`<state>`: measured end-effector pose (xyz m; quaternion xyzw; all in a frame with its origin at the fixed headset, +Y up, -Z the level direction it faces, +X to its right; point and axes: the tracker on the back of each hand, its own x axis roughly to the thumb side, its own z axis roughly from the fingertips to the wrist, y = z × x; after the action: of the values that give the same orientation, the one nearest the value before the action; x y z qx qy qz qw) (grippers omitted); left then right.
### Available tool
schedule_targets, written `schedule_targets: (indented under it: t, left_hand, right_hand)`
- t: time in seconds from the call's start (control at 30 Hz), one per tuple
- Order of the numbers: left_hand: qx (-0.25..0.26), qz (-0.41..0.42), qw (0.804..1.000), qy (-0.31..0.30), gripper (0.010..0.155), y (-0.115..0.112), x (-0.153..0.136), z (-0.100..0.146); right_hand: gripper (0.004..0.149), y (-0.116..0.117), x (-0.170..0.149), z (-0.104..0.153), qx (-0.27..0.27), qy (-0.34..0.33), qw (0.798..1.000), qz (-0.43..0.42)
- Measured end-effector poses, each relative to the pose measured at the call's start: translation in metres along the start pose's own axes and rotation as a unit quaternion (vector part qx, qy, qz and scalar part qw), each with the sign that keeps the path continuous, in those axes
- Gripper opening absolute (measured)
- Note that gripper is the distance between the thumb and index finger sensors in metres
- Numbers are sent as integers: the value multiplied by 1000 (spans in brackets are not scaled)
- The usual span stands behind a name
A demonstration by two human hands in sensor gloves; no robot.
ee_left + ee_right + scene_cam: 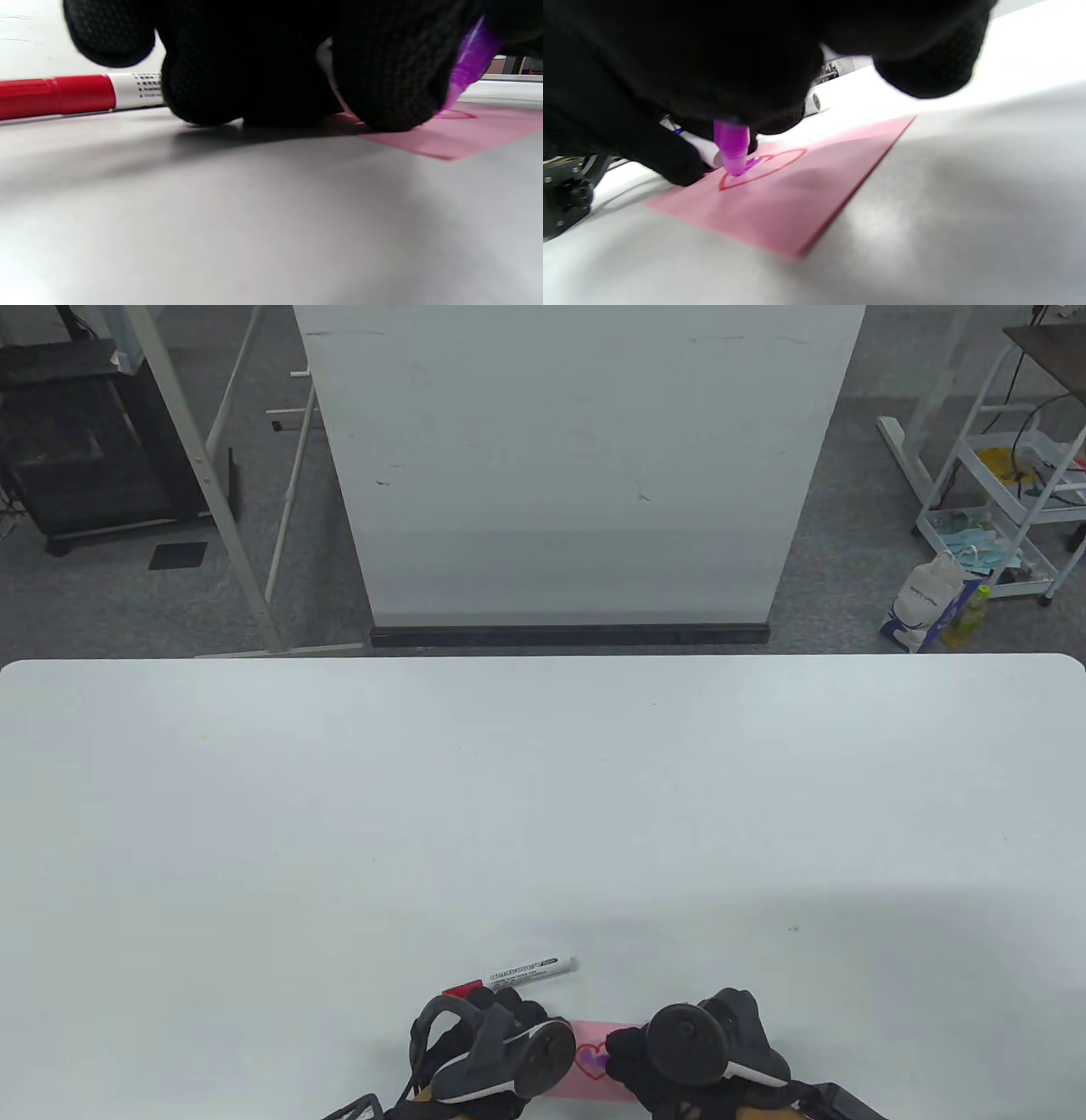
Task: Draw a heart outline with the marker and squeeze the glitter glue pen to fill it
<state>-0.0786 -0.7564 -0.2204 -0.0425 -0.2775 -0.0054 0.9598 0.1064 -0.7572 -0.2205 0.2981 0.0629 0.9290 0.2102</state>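
A pink paper lies at the table's near edge with a red heart outline on it. My right hand grips a purple glitter glue pen, whose tip touches the inside of the heart outline, where a purple patch shows. My left hand presses its fingertips on the paper's left edge. A small white piece shows between those fingers; I cannot tell what it is. The marker, white with a red cap, lies on the table just behind my left hand.
The white table stretches far ahead and to both sides. Beyond its far edge stands a white board, with a cart on the floor at the right.
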Motion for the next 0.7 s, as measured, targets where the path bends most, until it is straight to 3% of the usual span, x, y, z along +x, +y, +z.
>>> schedule_targets:
  t: [0.2, 0.37, 0.57, 0.7]
  left_hand:
    - [0, 0, 1000, 0, 45, 0, 0, 0]
    - [0, 0, 1000, 0, 45, 0, 0, 0]
    - [0, 0, 1000, 0, 45, 0, 0, 0]
    - [0, 0, 1000, -1, 45, 0, 0, 0]
  right_hand:
    - [40, -1, 0, 0, -31, 19, 999, 32]
    - [40, -2, -1, 0, 17, 0, 1000, 0]
    - [40, -1, 0, 0, -21, 16, 999, 29]
    - [40, -5, 0, 0, 0, 8, 1000, 21]
